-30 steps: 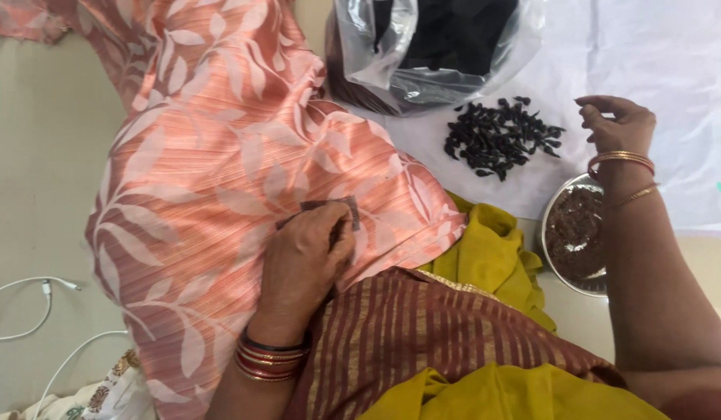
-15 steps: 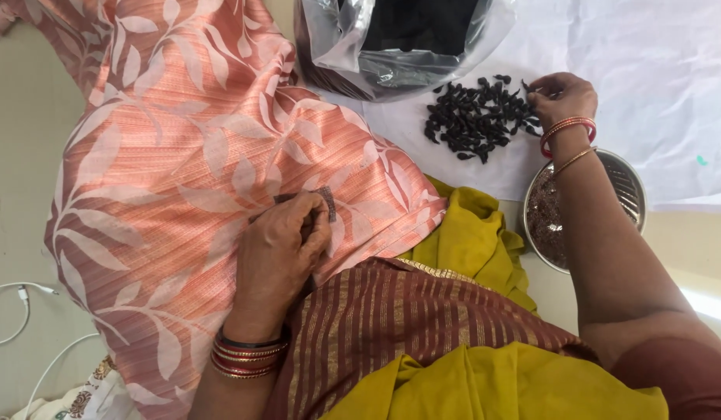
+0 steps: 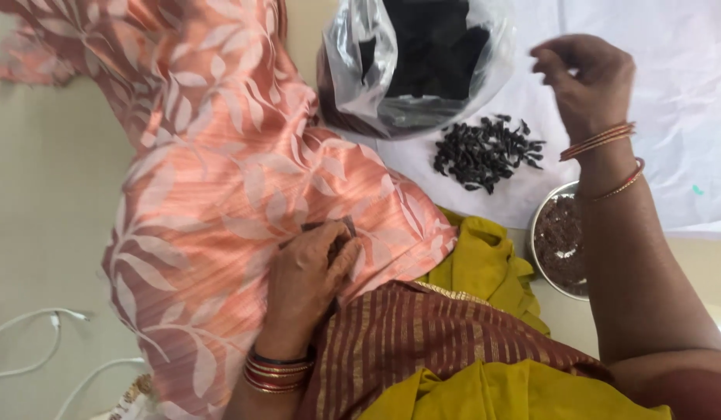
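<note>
My left hand point(image 3: 310, 272) rests on the pink leaf-patterned cloth point(image 3: 220, 179) over my knee, fingers curled around a small dark lump point(image 3: 333, 233). My right hand point(image 3: 586, 78) hovers over the white sheet point(image 3: 671, 117), up and to the right of a small pile of black seeds point(image 3: 485, 152). Its fingertips are drawn together, and I cannot see whether anything is pinched between them. A steel bowl point(image 3: 541, 233) of dark brown pulp sits partly hidden under my right forearm.
A clear plastic bag point(image 3: 415, 62) holding black material lies open at the top, just behind the seed pile. White cables point(image 3: 33, 342) trail over the pale floor at the lower left. Yellow and maroon striped clothing point(image 3: 422, 342) fills the lower middle.
My right hand went from the far right to the seed pile, then lifted away up and to the right. The left hand has stayed on the cloth.
</note>
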